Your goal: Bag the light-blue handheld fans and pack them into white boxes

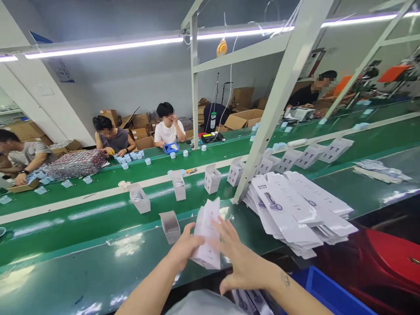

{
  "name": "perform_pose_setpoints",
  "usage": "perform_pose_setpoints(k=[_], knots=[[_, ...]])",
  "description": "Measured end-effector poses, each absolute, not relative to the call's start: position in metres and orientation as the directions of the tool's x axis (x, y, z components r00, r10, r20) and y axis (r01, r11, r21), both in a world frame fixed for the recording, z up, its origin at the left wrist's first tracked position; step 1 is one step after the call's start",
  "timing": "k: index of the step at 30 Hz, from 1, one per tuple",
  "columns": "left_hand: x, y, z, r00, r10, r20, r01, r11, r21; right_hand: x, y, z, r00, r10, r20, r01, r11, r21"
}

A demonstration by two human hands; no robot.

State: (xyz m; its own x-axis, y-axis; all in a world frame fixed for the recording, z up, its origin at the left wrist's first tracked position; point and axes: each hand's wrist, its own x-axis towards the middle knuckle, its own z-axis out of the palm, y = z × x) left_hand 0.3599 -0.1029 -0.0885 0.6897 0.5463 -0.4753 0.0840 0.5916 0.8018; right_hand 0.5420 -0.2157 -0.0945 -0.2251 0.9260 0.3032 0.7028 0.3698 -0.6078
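Observation:
My left hand (185, 246) grips a white cardboard box (207, 238) by its left side, above the near edge of the green bench. The box stands partly folded up, tilted a little, its top flaps raised. Against its right face, my right hand (238, 251) is spread, fingers apart and slightly blurred by motion; whether they touch the card I cannot tell. Just left of the left hand stands an open white box (170, 227). To the right lies a stack of flat printed cartons (288, 205). More flat cartons (251, 301) show below the right forearm.
Several open white boxes (140, 199) stand along the green conveyor (98, 214). A slanted white frame post (278, 96) rises beside the carton stack. A blue bin (331, 291) and a red surface (393, 256) are at lower right. Several co-workers (169, 129) sit across the line among light-blue cups (148, 161).

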Motion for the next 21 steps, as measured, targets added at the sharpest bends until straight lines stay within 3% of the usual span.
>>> perform_pose_setpoints(k=[3, 5, 7, 12, 17, 21], knots=[[0.380, -0.111, -0.112, 0.628, 0.738, -0.247, 0.069, 0.264, 0.962, 0.564, -0.205, -0.129, 0.294, 0.946, 0.138, 0.374, 0.019, -0.927], [0.392, -0.117, -0.130, 0.611, 0.784, -0.107, 0.049, 0.097, 0.994, 0.571, -0.190, -0.148, 0.412, 0.911, -0.010, 0.126, -0.068, -0.990], [0.400, -0.120, -0.146, 0.587, 0.806, -0.078, 0.089, 0.032, 0.996, 0.574, -0.172, -0.163, 0.386, 0.922, -0.041, 0.040, -0.061, -0.997], [0.389, -0.111, -0.175, 0.484, 0.850, -0.208, 0.320, 0.049, 0.946, 0.582, -0.139, -0.187, 0.262, 0.964, 0.040, 0.171, -0.005, -0.985], [0.365, -0.106, -0.196, 0.479, 0.814, -0.327, 0.621, -0.051, 0.782, 0.577, -0.099, -0.207, 0.059, 0.998, 0.025, 0.233, 0.010, -0.972], [0.356, -0.102, -0.205, 0.418, 0.832, -0.366, 0.666, -0.006, 0.746, 0.556, -0.071, -0.211, -0.063, 0.998, -0.012, 0.271, 0.006, -0.963]])
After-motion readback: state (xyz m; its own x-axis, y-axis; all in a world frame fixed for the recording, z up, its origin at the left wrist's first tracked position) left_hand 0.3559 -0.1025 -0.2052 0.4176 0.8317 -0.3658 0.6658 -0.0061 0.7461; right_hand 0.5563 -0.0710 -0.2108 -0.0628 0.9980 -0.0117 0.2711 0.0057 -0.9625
